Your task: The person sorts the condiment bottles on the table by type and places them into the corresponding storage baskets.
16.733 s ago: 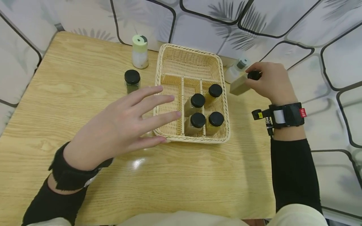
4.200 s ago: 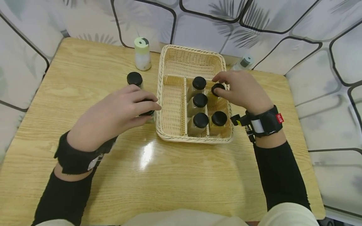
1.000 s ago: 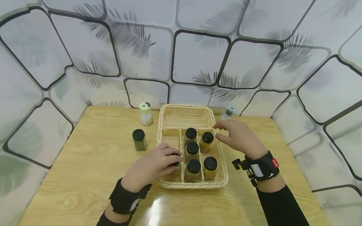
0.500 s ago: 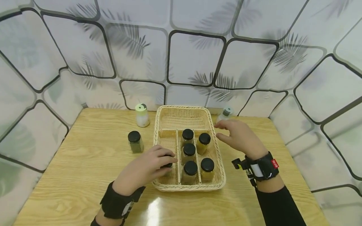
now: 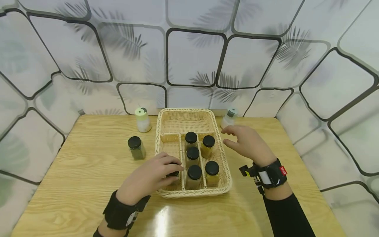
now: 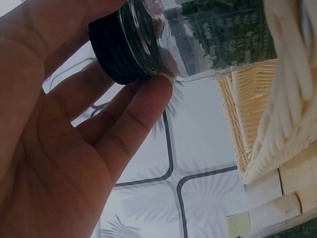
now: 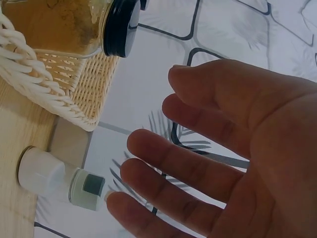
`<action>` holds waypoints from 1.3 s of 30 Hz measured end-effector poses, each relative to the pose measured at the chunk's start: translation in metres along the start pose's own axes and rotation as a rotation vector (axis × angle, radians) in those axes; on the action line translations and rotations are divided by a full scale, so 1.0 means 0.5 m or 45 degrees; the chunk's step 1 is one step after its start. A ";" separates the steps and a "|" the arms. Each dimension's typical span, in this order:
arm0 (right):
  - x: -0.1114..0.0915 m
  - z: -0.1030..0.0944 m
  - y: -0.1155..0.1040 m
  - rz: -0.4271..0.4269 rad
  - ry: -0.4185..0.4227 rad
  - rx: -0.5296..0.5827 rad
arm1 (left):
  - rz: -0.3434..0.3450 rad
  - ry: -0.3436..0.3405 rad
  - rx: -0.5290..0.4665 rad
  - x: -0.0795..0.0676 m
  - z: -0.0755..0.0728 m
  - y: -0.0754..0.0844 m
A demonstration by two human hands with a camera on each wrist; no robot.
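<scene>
My left hand grips a glass spice jar near its black lid; dark green contents and a printed label show in the left wrist view. The jar stands in the front of the left compartment of the wicker basket, mostly hidden by my fingers in the head view. My right hand hovers beside the basket's right rim with fingers relaxed and holds nothing. Nearest to it in the basket is a jar of yellow-brown spice. Three black-lidded jars, one of them this front jar, line the middle compartment.
Another yellow jar stands at the front of the right compartment. Left of the basket, on the wooden table, are a green-filled jar and a shaker with a pale green lid. A white shaker stands behind my right hand.
My left hand has brought a jar from the table into the left compartment. The middle row gained a jar since the oldest frame. My right hand has left the back yellow jar. The head view tilted up.
</scene>
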State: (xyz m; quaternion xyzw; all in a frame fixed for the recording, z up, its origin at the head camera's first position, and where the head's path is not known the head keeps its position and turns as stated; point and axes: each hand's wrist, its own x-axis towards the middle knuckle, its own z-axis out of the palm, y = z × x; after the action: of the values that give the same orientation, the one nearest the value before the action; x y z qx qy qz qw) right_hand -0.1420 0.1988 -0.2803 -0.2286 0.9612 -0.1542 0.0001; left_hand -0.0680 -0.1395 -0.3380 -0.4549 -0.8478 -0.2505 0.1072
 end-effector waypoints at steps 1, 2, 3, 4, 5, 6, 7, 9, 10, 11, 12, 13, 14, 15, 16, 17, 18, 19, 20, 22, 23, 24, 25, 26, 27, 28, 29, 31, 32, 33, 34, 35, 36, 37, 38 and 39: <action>0.001 0.001 0.001 -0.002 0.000 -0.001 | -0.005 -0.001 -0.002 0.000 -0.001 0.001; 0.002 0.001 0.002 -0.006 0.000 -0.002 | -0.011 -0.003 0.000 0.000 -0.002 0.001; 0.003 0.002 0.002 -0.009 0.001 -0.003 | -0.017 -0.006 0.000 -0.001 -0.003 0.001; 0.004 0.002 0.003 -0.012 0.001 -0.003 | -0.022 -0.010 0.001 -0.001 -0.003 0.001; 0.004 0.002 0.004 -0.015 0.000 -0.001 | -0.025 -0.011 0.000 -0.001 -0.003 0.001; 0.004 0.002 0.004 -0.015 0.000 0.003 | -0.031 -0.016 0.001 -0.001 -0.002 0.001; 0.005 0.002 0.004 -0.017 0.000 0.007 | -0.035 -0.020 0.000 -0.001 -0.002 0.001; 0.005 0.002 0.003 -0.017 0.001 0.011 | -0.040 -0.030 -0.001 0.000 0.000 0.001; 0.005 0.003 0.003 -0.017 0.001 0.012 | -0.040 -0.033 -0.002 0.000 0.001 0.001; 0.005 0.003 0.003 -0.017 0.002 0.013 | -0.039 -0.035 -0.003 0.001 0.001 0.000; 0.005 0.004 0.003 -0.019 0.003 0.011 | -0.042 -0.040 -0.004 0.001 0.002 0.000; 0.005 0.005 0.003 -0.021 0.005 0.009 | -0.042 -0.042 -0.004 0.001 0.002 0.000; 0.005 0.005 0.003 -0.022 0.007 0.008 | -0.041 -0.045 -0.005 0.002 0.002 0.000; 0.005 0.005 0.003 -0.023 0.008 0.008 | -0.042 -0.047 -0.006 0.002 0.003 0.000; 0.004 0.006 0.003 -0.024 0.008 0.008 | -0.043 -0.049 -0.005 0.002 0.003 0.000; 0.004 0.006 0.003 -0.025 0.008 0.008 | -0.044 -0.052 -0.005 0.003 0.004 0.000; 0.003 0.007 0.003 -0.026 0.007 0.010 | -0.045 -0.054 -0.003 0.003 0.005 0.000; 0.003 0.008 0.003 -0.025 0.007 0.009 | -0.046 -0.056 -0.006 0.004 0.005 0.000; 0.002 0.008 0.003 -0.023 0.007 0.010 | -0.046 -0.057 -0.006 0.004 0.007 0.000; 0.001 0.009 0.003 -0.023 0.006 0.011 | -0.046 -0.056 -0.011 0.006 0.008 0.001; 0.000 0.010 0.003 -0.024 0.005 0.011 | -0.045 -0.056 -0.010 0.006 0.009 0.002; -0.001 0.011 0.004 -0.024 0.005 0.008 | -0.045 -0.054 -0.010 0.007 0.010 0.003; -0.001 0.012 0.005 -0.025 0.007 0.004 | -0.046 -0.053 -0.010 0.007 0.012 0.003; -0.002 0.013 0.006 -0.026 0.006 0.003 | -0.046 -0.052 -0.008 0.007 0.013 0.004; -0.003 0.014 0.007 -0.028 0.005 -0.002 | -0.046 -0.052 -0.005 0.007 0.014 0.005; -0.003 0.015 0.007 -0.029 0.005 -0.002 | -0.046 -0.051 -0.003 0.006 0.015 0.005; -0.003 0.015 0.007 -0.030 0.004 -0.004 | -0.046 -0.050 0.003 0.005 0.016 0.006; -0.005 0.017 0.008 -0.031 0.002 -0.002 | -0.042 -0.044 0.007 0.004 0.018 0.006; -0.005 0.017 0.008 -0.032 0.001 0.000 | -0.037 -0.041 0.009 0.003 0.019 0.006; -0.006 0.017 0.007 -0.033 0.001 0.006 | -0.033 -0.037 0.012 0.003 0.020 0.006; -0.007 0.017 0.007 -0.033 0.003 0.011 | -0.029 -0.033 0.013 0.003 0.021 0.006; -0.007 0.017 0.007 -0.033 0.004 0.011 | -0.026 -0.031 0.015 0.004 0.022 0.006; -0.009 0.017 0.008 -0.034 0.005 0.012 | -0.024 -0.030 0.017 0.004 0.022 0.005; -0.010 0.017 0.009 -0.036 0.006 0.011 | -0.023 -0.032 0.022 0.005 0.023 0.005; -0.010 0.017 0.010 -0.037 0.007 0.008 | -0.023 -0.034 0.027 0.005 0.023 0.004; -0.011 0.017 0.011 -0.039 0.010 0.007 | -0.023 -0.036 0.032 0.005 0.023 0.004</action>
State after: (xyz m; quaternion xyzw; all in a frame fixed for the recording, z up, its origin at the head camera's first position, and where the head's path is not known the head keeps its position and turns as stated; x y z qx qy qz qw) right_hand -0.1390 0.2031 -0.2902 -0.2428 0.9571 -0.1578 -0.0054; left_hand -0.0672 -0.1309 -0.3462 -0.4493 -0.8564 -0.2345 0.0985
